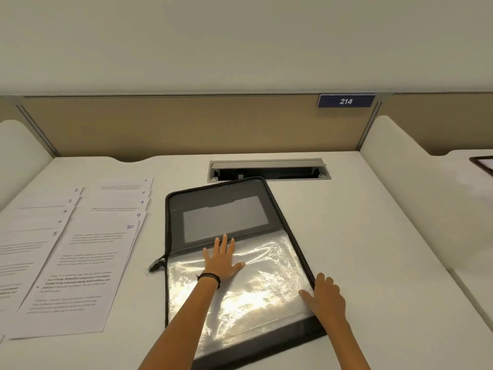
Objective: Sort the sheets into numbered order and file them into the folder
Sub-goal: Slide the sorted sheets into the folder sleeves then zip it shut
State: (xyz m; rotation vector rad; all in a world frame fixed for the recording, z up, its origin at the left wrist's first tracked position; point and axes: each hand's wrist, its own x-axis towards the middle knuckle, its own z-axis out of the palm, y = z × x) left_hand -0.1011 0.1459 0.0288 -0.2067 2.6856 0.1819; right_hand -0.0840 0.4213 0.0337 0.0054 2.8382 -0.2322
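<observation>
Left hand [222, 260], right hand [324, 295]: fingers flat on folder [221, 206]; sheets [88, 263] blurred, 1-5 cut off.

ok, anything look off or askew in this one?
The folder lies turned at an angle, its far corner over the rim of the cable hatch. Its plastic sleeve is wrinkled, no tear visible. The sheets look tidy: two fanned columns, numbered 1 to 5 and 6 to 10.
</observation>
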